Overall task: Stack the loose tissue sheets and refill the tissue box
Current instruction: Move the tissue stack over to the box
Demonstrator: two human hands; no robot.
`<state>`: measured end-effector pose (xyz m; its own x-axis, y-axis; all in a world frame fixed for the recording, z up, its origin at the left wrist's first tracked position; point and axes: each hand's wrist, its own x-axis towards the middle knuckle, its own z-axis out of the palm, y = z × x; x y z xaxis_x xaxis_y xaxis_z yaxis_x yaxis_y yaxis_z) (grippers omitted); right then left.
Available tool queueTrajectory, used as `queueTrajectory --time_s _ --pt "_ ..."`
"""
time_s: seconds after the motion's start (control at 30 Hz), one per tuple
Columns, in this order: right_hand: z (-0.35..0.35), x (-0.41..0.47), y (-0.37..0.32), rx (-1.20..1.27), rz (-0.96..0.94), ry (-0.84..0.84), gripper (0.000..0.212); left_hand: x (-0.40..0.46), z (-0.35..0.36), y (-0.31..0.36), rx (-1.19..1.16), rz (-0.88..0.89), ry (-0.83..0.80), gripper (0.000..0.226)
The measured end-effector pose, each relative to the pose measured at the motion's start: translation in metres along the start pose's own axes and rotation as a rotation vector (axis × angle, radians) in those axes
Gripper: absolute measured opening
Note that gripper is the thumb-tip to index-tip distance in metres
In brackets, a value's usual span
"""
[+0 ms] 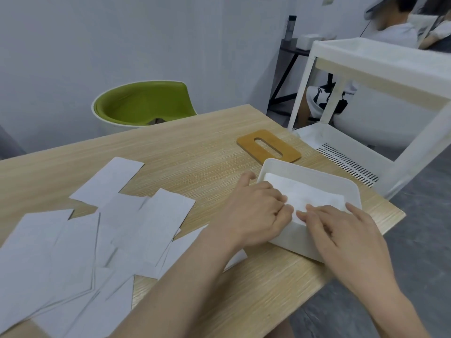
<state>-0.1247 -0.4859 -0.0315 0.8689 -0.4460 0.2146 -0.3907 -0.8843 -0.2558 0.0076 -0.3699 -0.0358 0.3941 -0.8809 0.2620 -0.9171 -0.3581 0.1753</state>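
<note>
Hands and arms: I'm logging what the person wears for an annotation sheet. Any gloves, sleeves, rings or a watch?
None visible. The left hand and right hand are bare, with no gloves, rings or watch, and both forearms are uncovered as far as the frame's bottom edge shows.

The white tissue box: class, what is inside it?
Folded white tissue lies inside the white tissue box. The left hand and right hand cover its near part, so how deep the stack goes, or what lies beneath, cannot be seen.
</note>
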Motion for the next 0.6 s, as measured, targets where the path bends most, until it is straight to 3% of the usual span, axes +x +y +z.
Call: queueTrajectory --time_s 0.27,0.37,0.43,0.5,0.6 --pt "0.000 0.000 0.004 0.056 -0.011 0.028 0.063 -0.002 -0.003 0.002 -0.047 -0.017 -0.011 0.061" --pt "-0.003 0.000 0.001 0.030 -0.023 0.041 0.047 -0.005 -0.008 0.006 -0.110 -0.048 -0.027 0.063" --pt "-0.007 0.000 -0.004 0.056 -0.018 0.051 0.039 -0.011 -0.011 0.008 -0.117 -0.049 0.025 0.068" --pt "-0.009 -0.001 -0.008 0.116 -0.002 0.076 0.050 -0.022 -0.014 0.009 -0.124 -0.056 0.085 0.068" --pt "-0.009 -0.007 -0.019 0.233 -0.087 0.229 0.046 -0.045 -0.015 0.007 -0.147 -0.075 0.180 0.058"
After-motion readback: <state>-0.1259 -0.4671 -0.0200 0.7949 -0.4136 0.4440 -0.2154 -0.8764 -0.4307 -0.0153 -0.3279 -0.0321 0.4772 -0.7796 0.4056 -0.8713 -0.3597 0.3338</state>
